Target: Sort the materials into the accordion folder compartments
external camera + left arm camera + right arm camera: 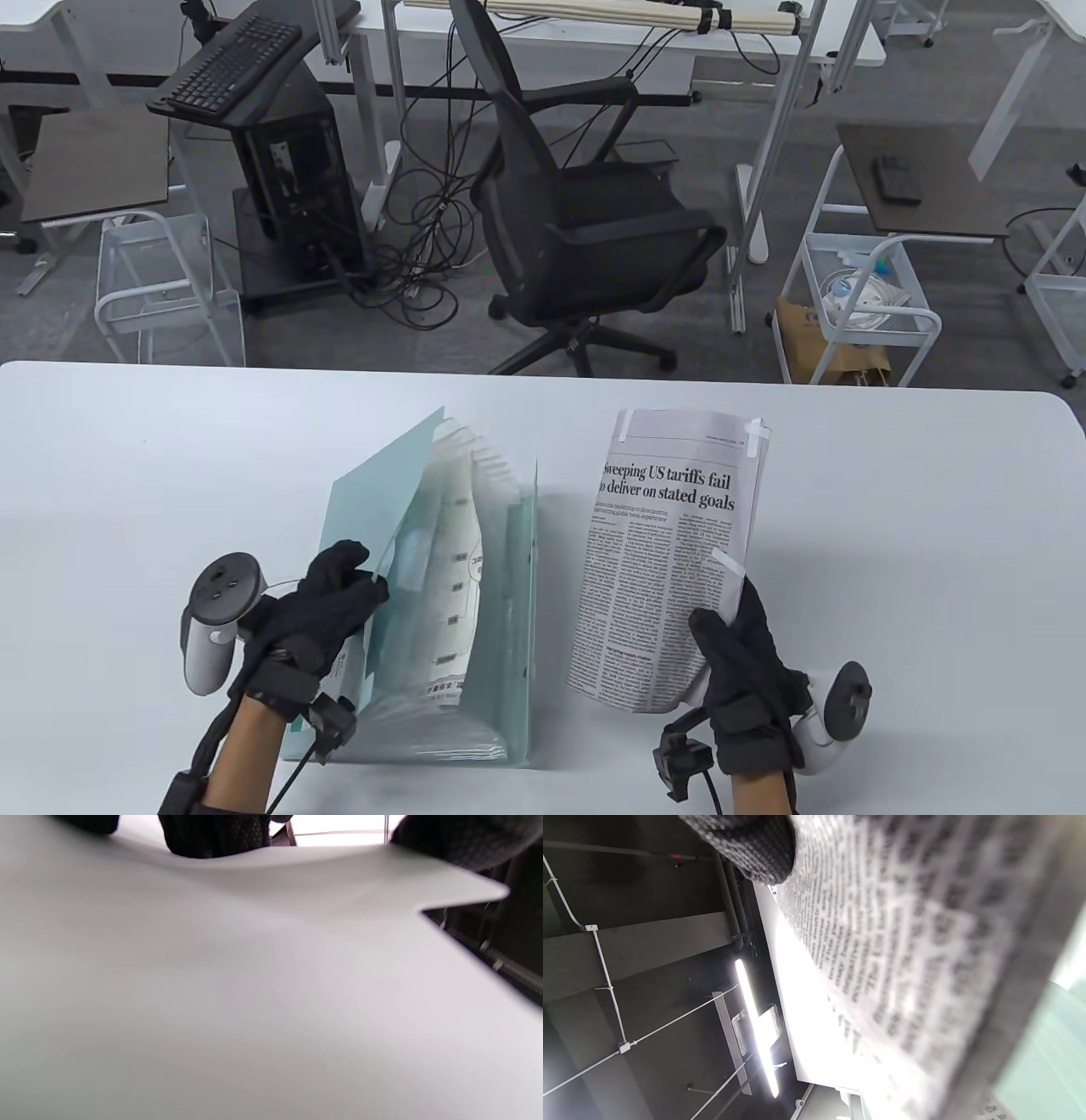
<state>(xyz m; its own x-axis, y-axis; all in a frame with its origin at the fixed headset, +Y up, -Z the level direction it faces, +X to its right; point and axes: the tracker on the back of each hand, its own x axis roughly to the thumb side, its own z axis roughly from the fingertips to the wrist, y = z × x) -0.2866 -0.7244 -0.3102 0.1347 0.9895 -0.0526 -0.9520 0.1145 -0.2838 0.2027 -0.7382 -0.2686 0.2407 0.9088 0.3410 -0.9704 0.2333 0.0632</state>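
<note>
The folder (pixel 441 586) stands open on the table (pixel 127 475), toward its near left, with the left hand (pixel 327 607) at the folder's near left corner. That hand grips the front cover: fingers curl over its edge and pull it leftward, so the pockets fan apart. In the left wrist view the cover (pixel 254 993) fills nearly the whole frame as a pale blurred sheet with a notched corner, and dark gloved fingers (pixel 212 834) hook over its top edge. Just right of the folder, apart from it, the right hand (pixel 747 671) holds a newspaper (pixel 670 552) by its near right corner, thumb on the printed face and fingers behind. The paper is lifted at the hand's end and slopes away toward the far side of the table; whether its far edge touches the table cannot be told. In the right wrist view the newspaper (pixel 925 955) runs across the frame as blurred columns of print, with a gloved finger (pixel 746 844) pressed on it at the top. The folder is a translucent pale green, its pockets ribbed like bellows with small tabs along the dividers, and sheets already sit in several pockets. The newspaper is folded to a tall narrow page with a bold headline about US tariffs, dense columns below, and strips of white tape at its far corners and right edge.
</note>
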